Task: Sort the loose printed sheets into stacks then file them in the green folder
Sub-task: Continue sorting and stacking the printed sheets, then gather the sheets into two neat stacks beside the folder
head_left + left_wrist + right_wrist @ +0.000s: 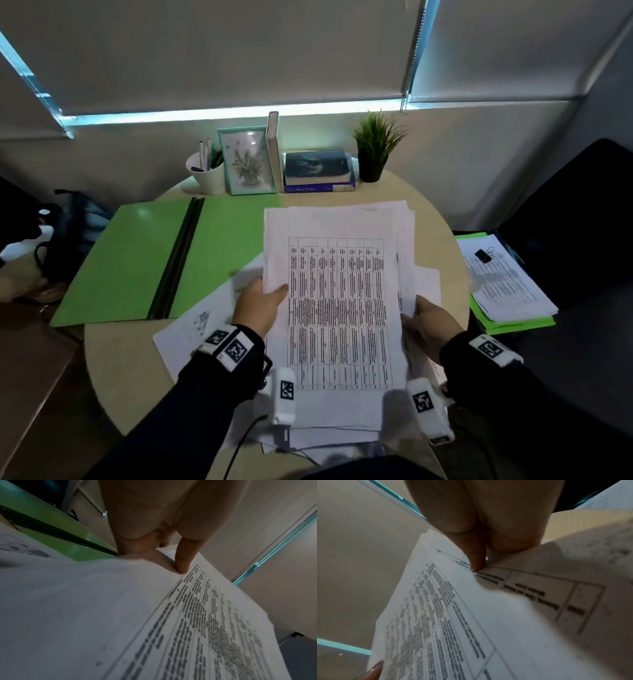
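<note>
Behind the round beige table (130,370) hang grey roller blinds (239,51), with a thin strip of blue daylight under them.

At the near edge of this table, the left hand (258,306) grips the left side of a bundle of printed sheets (337,308). Its thumb lies on top of the first page, and the fingers are under the paper, as the left wrist view also shows. The right hand (428,325) holds the right side of the same bundle in the same manner; in the right wrist view the thumb presses on the upper page and the other fingers are hidden below. The top page carries a dense table of small text. The sheets in the bundle are not aligned, so several edges stick out at the far end and on the right. Both wrists wear dark sleeves and white bands with black square markers.

Under the bundle, more loose sheets (191,322) lie on the table, and one of them reaches over the corner of the green folder (137,260). The folder lies open and flat on the left part of the table, with a dark spine in the middle.

At the far side stand a white cup with pens (205,174), a framed plant picture (246,161), some books (318,171) and a small potted plant (375,147). To the right, off the table, another pile of papers (507,284) rests on a green cover, with a black clip on it.
</note>
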